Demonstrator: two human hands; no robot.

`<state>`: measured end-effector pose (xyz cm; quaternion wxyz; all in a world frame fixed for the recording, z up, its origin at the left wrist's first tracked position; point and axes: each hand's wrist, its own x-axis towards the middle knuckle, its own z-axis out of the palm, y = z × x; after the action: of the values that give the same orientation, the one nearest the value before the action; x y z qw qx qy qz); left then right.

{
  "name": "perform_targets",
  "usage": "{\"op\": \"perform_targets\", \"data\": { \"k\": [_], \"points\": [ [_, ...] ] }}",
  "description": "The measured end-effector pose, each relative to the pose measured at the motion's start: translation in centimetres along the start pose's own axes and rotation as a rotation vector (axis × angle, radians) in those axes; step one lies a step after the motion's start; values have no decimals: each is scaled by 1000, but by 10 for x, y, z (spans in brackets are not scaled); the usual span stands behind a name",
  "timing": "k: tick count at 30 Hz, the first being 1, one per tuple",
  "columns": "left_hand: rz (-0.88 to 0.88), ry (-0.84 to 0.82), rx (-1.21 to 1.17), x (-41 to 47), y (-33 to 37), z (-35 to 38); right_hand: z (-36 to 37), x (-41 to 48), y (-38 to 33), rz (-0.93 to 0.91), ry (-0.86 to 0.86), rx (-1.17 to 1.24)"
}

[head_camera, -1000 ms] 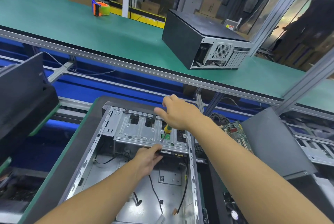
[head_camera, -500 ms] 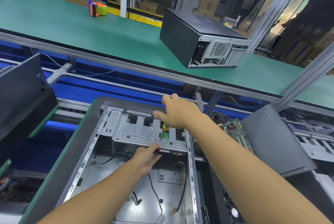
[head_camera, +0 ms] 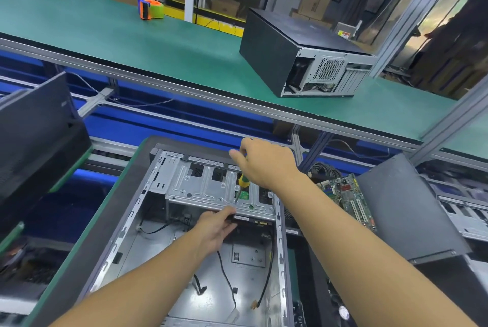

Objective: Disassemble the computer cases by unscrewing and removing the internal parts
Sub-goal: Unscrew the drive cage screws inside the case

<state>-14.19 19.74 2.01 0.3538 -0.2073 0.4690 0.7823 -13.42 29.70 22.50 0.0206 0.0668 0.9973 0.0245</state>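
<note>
An open computer case (head_camera: 124, 223) lies on its side in front of me, with loose black cables (head_camera: 227, 276) on its floor. A silver drive cage (head_camera: 200, 189) spans its far end. My right hand (head_camera: 264, 165) grips a screwdriver with a yellow-green handle (head_camera: 243, 181), its tip down on the cage's top plate. My left hand (head_camera: 216, 229) reaches under the cage's front edge and holds a black drive (head_camera: 245, 219) that sticks out there.
A second, closed black case (head_camera: 277, 49) lies on the green upper bench (head_camera: 105, 33), with an orange tape dispenser (head_camera: 149, 8) farther left. A bare motherboard (head_camera: 346, 197) and a dark side panel (head_camera: 401, 208) lie to the right. Another black case (head_camera: 34, 136) sits at left.
My right hand and the screwdriver have shifted slightly on the cage; the left hand stays under the cage's edge. The view has tilted a little.
</note>
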Motion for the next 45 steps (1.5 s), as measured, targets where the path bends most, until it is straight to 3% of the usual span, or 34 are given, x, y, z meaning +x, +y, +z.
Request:
{"op": "perform_targets", "data": {
  "k": [3, 8, 19, 24, 26, 30, 34, 40, 45],
  "points": [
    [8, -11, 1, -3, 1, 2, 2, 1, 1, -32, 56, -13],
    [-15, -61, 82, -10, 10, 0, -4, 1, 5, -103, -162, 176],
    [38, -49, 40, -18, 3, 0, 3, 2, 17, -137, -66, 201],
    [146, 117, 400, -25, -13, -7, 7, -3, 21, -168, -45, 241],
    [162, 127, 434, -25, -13, -8, 4, -3, 21, -166, -25, 291],
    [42, 42, 272, -25, -8, 3, -5, -2, 27, -124, 70, 383],
    [52, 49, 108, -22, -9, 12, -9, -3, 32, -160, 165, 415],
    [63, 100, 39, -17, -8, 17, -3, -6, 36, -242, 162, 346],
    [71, 128, 27, -15, -10, 18, 6, -4, 36, -346, 53, 198]
  ]
}}
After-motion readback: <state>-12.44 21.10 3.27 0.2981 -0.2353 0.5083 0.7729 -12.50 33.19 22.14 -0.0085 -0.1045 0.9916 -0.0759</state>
